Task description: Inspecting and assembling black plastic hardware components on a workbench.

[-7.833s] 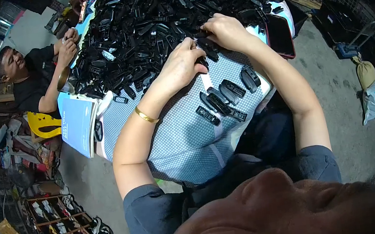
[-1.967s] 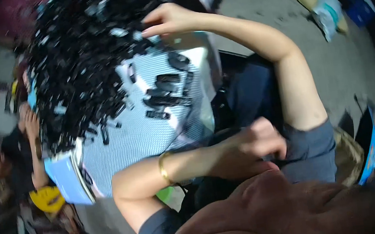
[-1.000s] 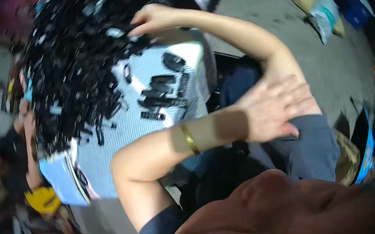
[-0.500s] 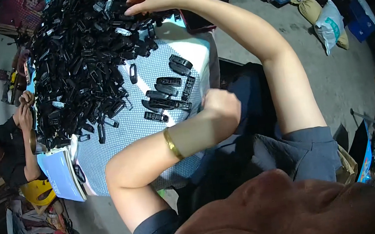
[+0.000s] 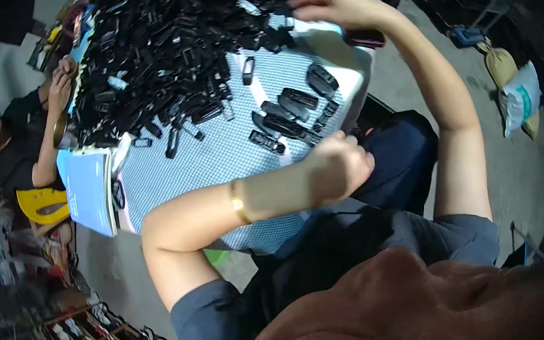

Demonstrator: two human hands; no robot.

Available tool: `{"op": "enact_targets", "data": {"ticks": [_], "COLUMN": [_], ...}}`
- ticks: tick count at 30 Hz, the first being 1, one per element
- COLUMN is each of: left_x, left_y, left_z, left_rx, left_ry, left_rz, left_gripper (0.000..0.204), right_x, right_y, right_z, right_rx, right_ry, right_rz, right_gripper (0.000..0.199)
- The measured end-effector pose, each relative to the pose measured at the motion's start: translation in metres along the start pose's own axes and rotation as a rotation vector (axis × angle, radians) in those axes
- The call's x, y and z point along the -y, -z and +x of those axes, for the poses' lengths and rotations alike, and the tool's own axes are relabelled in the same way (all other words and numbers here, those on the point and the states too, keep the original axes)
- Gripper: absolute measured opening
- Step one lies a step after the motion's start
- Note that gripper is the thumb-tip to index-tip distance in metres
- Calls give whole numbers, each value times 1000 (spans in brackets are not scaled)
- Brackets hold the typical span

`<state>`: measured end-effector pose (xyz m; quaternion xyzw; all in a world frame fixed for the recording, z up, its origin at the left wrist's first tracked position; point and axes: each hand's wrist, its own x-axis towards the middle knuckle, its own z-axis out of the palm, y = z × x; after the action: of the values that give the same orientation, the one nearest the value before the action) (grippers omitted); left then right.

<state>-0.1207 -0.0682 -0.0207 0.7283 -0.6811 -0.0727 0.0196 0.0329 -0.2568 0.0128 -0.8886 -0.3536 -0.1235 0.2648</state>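
Your left arm is bending sharply at the elbow, the forearm crossing in front of your body toward the right, a gold bangle (image 5: 239, 202) circling the wrist. Your left hand (image 5: 335, 166) is curling into a loose fist, knuckles up. Your right arm is stretching forward, nearly straight, and your right hand (image 5: 331, 6) is reaching out with fingers bent, pinching downward at the fingertips.
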Motion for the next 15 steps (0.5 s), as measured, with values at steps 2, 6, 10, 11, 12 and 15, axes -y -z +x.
{"op": "enact_targets", "data": {"ticks": [2,6,10,11,12,15], "left_x": [11,55,85,85,84,85], "left_y": [4,10,18,24,24,20], "left_z": [-27,-81,-105,-110,-114,-134], "left_rx": [-343,-666,-762,-728,-776,-698], "left_ry": [150,385,672,727,731,791], "left_rz": [5,-56,65,86,132,215], "left_gripper": [22,19,17,17,16,31], "right_x": [12,20,38,42,43,56], "right_y": [2,-40,-59,-64,-70,-76], "right_z": [-25,-46,-37,-33,-30,-19], "right_rx": [211,134,70,109,152,299], "right_ry": [-118,-118,51,131,190,308], "right_rz": [-3,-20,192,227,232,266], "right_gripper": [28,26,35,37,42,51]}}
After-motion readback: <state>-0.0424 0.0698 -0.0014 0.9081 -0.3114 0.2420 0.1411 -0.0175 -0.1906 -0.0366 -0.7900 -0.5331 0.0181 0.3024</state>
